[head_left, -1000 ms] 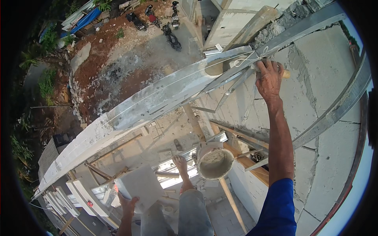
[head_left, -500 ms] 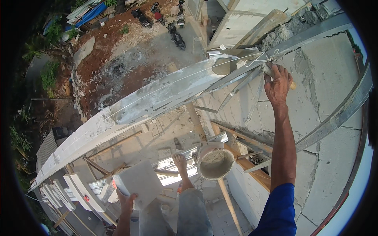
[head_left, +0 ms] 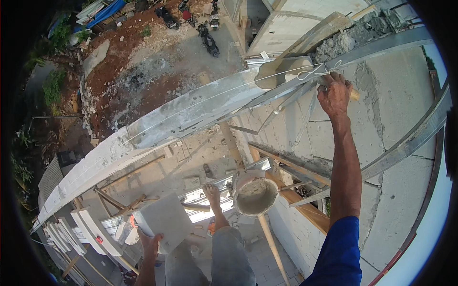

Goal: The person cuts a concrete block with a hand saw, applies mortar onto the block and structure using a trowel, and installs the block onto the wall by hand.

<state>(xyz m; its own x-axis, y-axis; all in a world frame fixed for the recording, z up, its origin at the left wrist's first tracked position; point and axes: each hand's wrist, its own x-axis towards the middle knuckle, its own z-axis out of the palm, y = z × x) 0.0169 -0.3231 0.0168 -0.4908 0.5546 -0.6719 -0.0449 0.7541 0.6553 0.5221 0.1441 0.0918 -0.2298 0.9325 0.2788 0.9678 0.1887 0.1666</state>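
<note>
Two hands: one left hand (head_left: 151, 242), lower left, and one right hand (head_left: 335, 95), upper right. One wooden handle (head_left: 354, 95), upper right. One block (head_left: 169, 220), lower left. One bucket (head_left: 248, 177), lower middle. Four motorbikes (head_left: 208, 40), top. One blue sheet (head_left: 108, 13), upper left.

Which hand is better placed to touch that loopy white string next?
Probably the right hand: it's beside the white string, though gripping a wooden-handled tool. The left hand is farther away, holding a pale block.
</note>
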